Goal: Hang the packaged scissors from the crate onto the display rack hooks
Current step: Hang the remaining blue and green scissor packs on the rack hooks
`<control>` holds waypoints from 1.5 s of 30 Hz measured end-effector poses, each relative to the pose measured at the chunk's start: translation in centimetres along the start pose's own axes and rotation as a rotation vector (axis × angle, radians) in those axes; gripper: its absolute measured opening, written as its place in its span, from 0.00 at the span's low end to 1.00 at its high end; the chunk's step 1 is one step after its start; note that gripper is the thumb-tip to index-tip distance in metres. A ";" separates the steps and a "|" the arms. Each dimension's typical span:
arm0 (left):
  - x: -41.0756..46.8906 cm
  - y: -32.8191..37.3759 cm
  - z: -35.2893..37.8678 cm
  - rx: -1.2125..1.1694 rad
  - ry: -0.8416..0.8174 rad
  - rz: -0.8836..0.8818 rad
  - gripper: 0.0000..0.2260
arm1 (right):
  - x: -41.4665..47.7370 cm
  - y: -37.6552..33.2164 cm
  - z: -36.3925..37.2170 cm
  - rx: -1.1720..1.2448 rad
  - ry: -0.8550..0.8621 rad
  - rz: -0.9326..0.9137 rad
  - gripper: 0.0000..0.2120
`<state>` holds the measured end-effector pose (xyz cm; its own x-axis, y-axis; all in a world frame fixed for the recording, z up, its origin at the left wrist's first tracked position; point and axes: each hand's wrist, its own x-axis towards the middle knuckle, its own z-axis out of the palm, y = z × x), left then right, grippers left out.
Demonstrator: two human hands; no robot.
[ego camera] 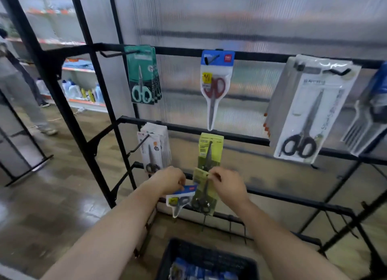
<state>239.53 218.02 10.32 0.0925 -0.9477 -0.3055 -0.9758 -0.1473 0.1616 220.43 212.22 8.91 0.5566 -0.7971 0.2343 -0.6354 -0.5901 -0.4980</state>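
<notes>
My right hand (228, 184) pinches the top of a yellow-green scissors pack (204, 193) just below a matching pack (209, 152) that hangs on a middle-bar hook. My left hand (170, 180) grips the blue top of a small blue-and-white scissors pack (180, 199) hanging down beside it. The dark crate (201, 252) sits at the bottom centre with several blue packs (201, 272) inside. The black display rack (240, 54) carries teal packs (143, 76), a red-handled pack (215, 85), large grey packs (307, 112) and white packs (152, 148).
A second black frame (62, 104) stands to the left over a wooden floor. Behind it are shelves with bottles (81, 91), and a person's legs (23, 99) are at the far left. Empty hooks (236, 227) stick out from the rack's lower bar.
</notes>
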 end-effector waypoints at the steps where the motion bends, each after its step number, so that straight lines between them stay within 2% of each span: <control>1: 0.0 0.0 -0.7 0.011 0.015 0.013 0.09 | 0.2 -0.6 -0.8 -0.003 0.032 -0.012 0.09; 6: -0.2 0.4 -2.9 0.040 0.037 0.077 0.09 | 1.3 -2.1 -2.2 0.001 0.112 -0.007 0.09; 15: 0.6 0.1 -3.7 0.071 0.033 0.180 0.09 | 3.9 -2.6 -0.8 -0.062 -0.034 -0.029 0.11; 22: 1.9 -0.7 -3.6 0.150 -0.009 0.215 0.10 | 3.2 -1.9 0.7 -0.116 -0.011 -0.085 0.11; 27: 2.6 -0.6 -3.5 0.158 -0.015 0.258 0.10 | 3.3 -0.8 1.2 -0.086 0.060 -0.055 0.10; 30: 2.9 -0.4 -3.3 0.143 -0.005 0.274 0.10 | 4.1 -1.1 1.0 -0.111 0.040 -0.010 0.11; 33: 2.7 -0.2 -3.2 0.107 -0.010 0.286 0.11 | 5.3 -1.0 1.1 -0.114 0.090 0.079 0.09; 35: 2.8 0.1 -3.2 0.075 -0.009 0.303 0.12 | 6.0 -0.8 1.6 -0.095 0.179 0.212 0.05; 37: 2.9 0.3 -2.9 0.030 0.006 0.314 0.12 | 6.4 -0.5 2.5 -0.078 0.323 0.350 0.07; 39: 3.4 0.2 -2.6 0.019 0.015 0.316 0.12 | 7.0 -0.6 3.5 -0.001 0.377 0.504 0.07; 41: 3.9 -0.1 -2.2 0.003 0.005 0.302 0.12 | 7.9 -0.6 4.6 0.181 0.352 0.616 0.06; 45: 4.6 -0.9 -1.2 -0.020 -0.020 0.287 0.12 | 9.3 0.1 5.7 0.677 0.319 0.576 0.03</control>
<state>241.08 213.44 9.93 -0.1910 -0.9457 -0.2629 -0.9573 0.1203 0.2627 228.58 205.51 6.26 0.0173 -0.9994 -0.0310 -0.2653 0.0253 -0.9638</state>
